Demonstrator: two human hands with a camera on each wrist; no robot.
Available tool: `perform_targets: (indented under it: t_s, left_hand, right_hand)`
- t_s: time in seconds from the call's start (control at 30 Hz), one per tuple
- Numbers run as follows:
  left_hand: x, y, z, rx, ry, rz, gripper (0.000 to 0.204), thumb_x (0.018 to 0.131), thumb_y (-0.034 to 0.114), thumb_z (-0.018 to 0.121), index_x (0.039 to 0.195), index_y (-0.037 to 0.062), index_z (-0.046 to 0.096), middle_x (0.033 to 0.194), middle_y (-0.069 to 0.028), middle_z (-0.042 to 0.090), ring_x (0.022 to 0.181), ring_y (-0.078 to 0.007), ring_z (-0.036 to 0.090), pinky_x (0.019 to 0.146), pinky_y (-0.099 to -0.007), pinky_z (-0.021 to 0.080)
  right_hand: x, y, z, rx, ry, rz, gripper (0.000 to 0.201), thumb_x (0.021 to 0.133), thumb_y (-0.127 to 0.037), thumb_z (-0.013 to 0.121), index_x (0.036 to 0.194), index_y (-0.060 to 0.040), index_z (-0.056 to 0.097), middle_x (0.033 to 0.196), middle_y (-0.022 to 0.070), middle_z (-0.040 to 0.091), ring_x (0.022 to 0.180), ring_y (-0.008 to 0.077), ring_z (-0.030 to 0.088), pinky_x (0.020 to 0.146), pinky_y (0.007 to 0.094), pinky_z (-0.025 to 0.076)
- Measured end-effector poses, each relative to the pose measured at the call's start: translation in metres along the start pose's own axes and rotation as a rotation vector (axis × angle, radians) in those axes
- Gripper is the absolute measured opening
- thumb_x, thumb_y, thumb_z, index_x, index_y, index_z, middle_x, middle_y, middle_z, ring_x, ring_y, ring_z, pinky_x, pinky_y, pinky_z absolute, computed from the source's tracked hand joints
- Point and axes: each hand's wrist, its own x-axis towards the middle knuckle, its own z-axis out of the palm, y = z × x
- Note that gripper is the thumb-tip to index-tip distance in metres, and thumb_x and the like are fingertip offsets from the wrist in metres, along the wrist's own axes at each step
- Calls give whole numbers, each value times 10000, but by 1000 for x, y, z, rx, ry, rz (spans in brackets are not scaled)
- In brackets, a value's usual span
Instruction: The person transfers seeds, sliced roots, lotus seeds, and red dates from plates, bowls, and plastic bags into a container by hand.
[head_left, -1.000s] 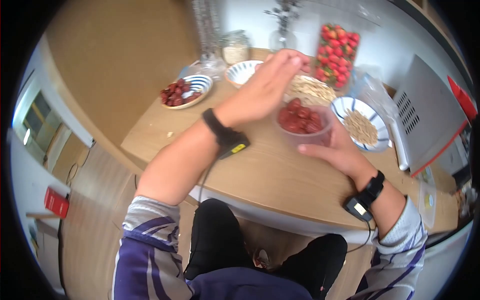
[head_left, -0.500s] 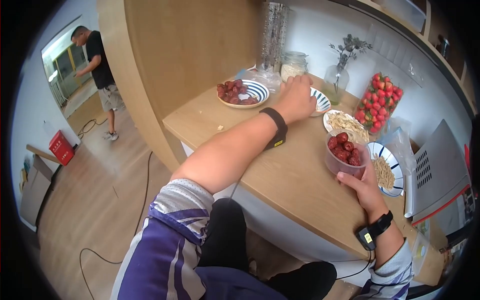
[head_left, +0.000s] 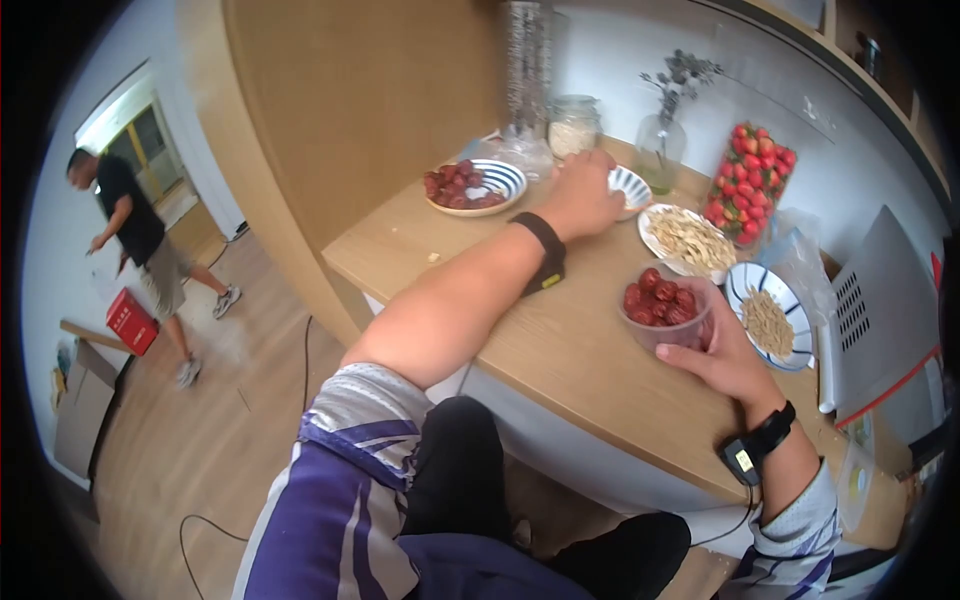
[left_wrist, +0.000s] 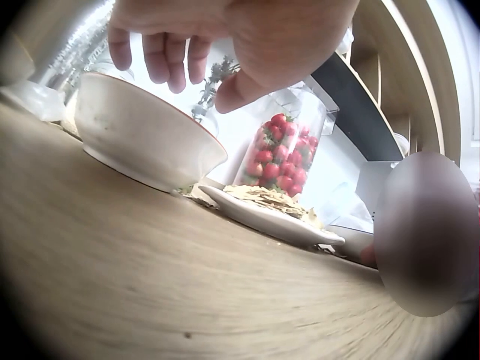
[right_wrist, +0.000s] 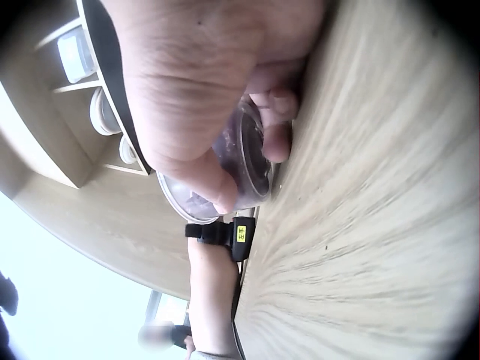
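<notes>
My right hand grips a clear plastic tub, thumb on the near side, fingers around the far side. Several wrinkled red dates fill the tub, which is close over the table in the right wrist view. My left hand is over a striped white bowl; from the left wrist view its fingers hang loosely down past the rim, apart from the thumb. What lies inside that bowl is mostly hidden by the hand.
More dates lie on a striped plate at the left. Dried pale slices fill a white plate, and thin beige pieces a blue-lined bowl. Behind stand a glass jar, a vase and a strawberry container. A person walks at left.
My left hand has moved from near the tub leftward to the striped bowl. My right hand still holds the tub of dates. The head view has swung left, and a person has come into sight.
</notes>
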Motion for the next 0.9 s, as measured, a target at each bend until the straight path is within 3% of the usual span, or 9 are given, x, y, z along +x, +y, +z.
perform_targets:
  t_s: [0.03,0.07,0.17,0.2,0.33,0.47,0.6,0.73,0.9]
  left_hand:
    - [0,1,2,8,2,6,484,991,285,818,1388,35,696,1344,-193,729,1335,-387,646,1137,-549,476]
    - [0,1,0,14,6,13,480,992,287,821,1381,35,700,1342,-191,734,1328,-390,653,1133,-549,483]
    - [1,3,-3,21,-9,13,482,993,292,832,1378,31,703,1339,-181,741,1323,-389,660,1133,-547,490]
    - [0,5,-4,27,-16,8,485,994,294,835,1379,29,702,1339,-176,743,1323,-387,659,1135,-547,491]
    - [2,3,-1,29,-31,39,487,1020,303,839,1390,18,704,1350,-163,749,1326,-358,666,1139,-484,515]
    - [4,20,-11,-345,-121,230,387,1104,257,776,1367,-23,726,1280,-162,775,1184,-306,734,1058,-441,576]
    - [2,31,-15,-260,-51,293,307,1092,185,745,1310,-30,746,1231,-180,791,1145,-347,743,1050,-465,583]
    - [18,-20,-3,-59,165,194,298,1029,104,702,1293,-27,752,1217,-212,798,1181,-397,740,1059,-486,580]
    - [19,-26,-17,212,275,-72,395,960,92,715,1342,-5,738,1279,-223,792,1217,-426,736,1079,-535,571]
  right_hand:
    - [-2,-3,2,31,-3,9,917,938,-119,987,1660,-18,431,1510,86,661,1230,79,685,896,248,589]
    - [-2,1,4,19,33,-34,962,918,-210,1022,1663,-16,446,1396,81,713,1093,70,699,823,260,587]
    - [-5,-10,-4,-228,-12,138,1006,881,-276,1055,1653,-5,470,1243,63,762,956,81,712,788,279,595]
    - [-6,-5,-3,-269,19,88,1010,855,-310,1073,1630,10,509,1103,35,774,863,82,700,755,279,590]
    - [-6,-10,-1,-336,25,84,1003,853,-324,1071,1622,21,527,1094,34,761,868,81,686,758,268,583]
    - [-8,-24,-4,-452,20,147,1031,829,-344,1082,1622,19,531,1147,54,780,861,90,675,777,273,588]
    - [-7,-17,-4,-251,37,114,1078,802,-354,1095,1625,24,509,1325,124,766,886,117,682,817,303,611]
    - [-4,4,-11,-292,84,26,1116,793,-356,1100,1636,33,481,1509,180,693,935,146,701,850,328,628]
    - [-8,-14,-9,-383,104,83,1177,788,-370,1104,1671,45,446,1548,189,667,970,157,705,856,334,634]
